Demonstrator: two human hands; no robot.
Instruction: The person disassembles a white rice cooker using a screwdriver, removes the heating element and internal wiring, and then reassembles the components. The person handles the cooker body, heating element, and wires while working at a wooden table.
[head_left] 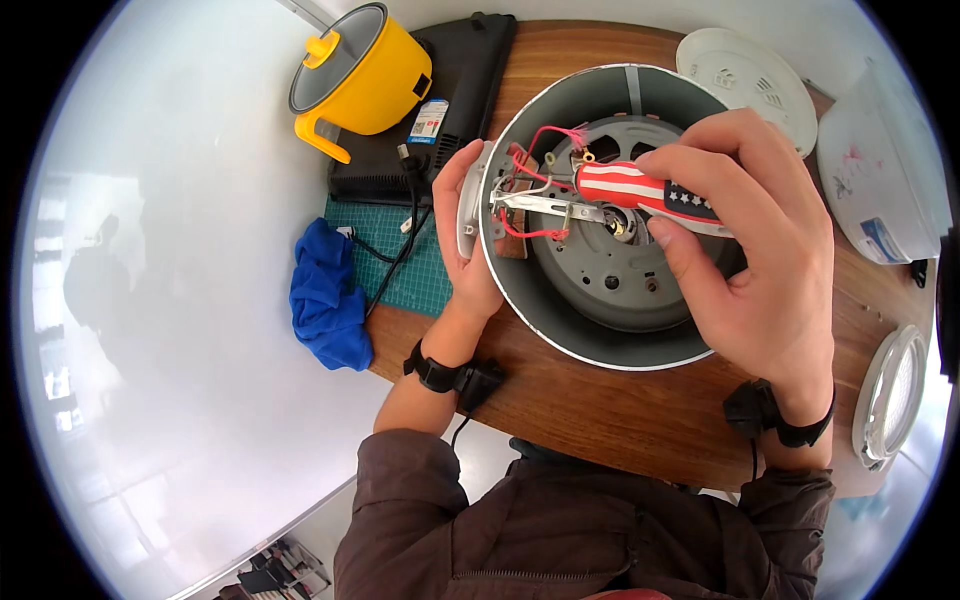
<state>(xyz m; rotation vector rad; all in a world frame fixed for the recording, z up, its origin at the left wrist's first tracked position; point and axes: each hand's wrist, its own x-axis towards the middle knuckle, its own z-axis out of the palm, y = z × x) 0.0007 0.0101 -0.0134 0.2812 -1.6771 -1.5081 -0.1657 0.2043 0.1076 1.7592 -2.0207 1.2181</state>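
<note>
My left hand (465,240) is closed on a pale side panel (469,210) at the left of an open metal appliance housing (565,322). Inside are a round plate (610,285), a silvery metal strip (540,204), red wires (545,233) and a small board at the left wall. My right hand (760,240) grips a screwdriver (615,182) with a red, white and starred dark handle, held over the plate and pointing toward the left wall. Its tip is hard to make out among the wires and metal parts.
A yellow pot (385,80) sits on a black slab (465,95) at back left. A green cutting mat (425,285), cables and a blue cloth (325,300) lie left. A round plate cover (740,70), white container (870,170) and clear lid (885,395) are right, on the wooden table (590,425).
</note>
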